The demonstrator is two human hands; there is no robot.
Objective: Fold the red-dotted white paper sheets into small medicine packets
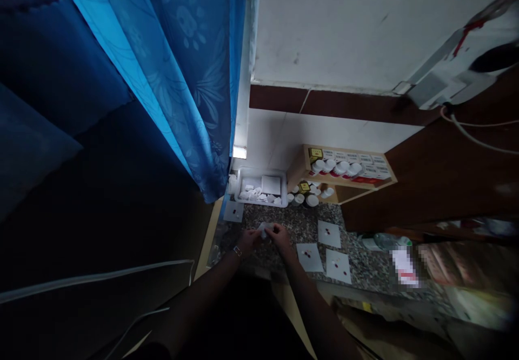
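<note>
Between my two hands, above the speckled counter (279, 217), is a small piece of folded white paper (265, 229). My left hand (250, 239) pinches its left side, and my right hand (280, 235) grips its right side. Whether the paper has anything inside cannot be seen. Just beyond my hands stands a clear plastic tray (239, 200) with folded paper packets (259, 194) and a stack of white paper squares (271, 185). On the right lie paper squares bearing small pills (329, 234), (309, 257), (338, 266). Another paper square with pills (233, 212) lies on the left.
A wooden shelf (344, 184) holding boxes and white bottles (340, 168) stands behind the counter. More bottles (311, 200) are below it. A blue curtain (194, 79) hangs at the left. A clear plastic bottle (387, 241) lies at the right, near a blurred-out item.
</note>
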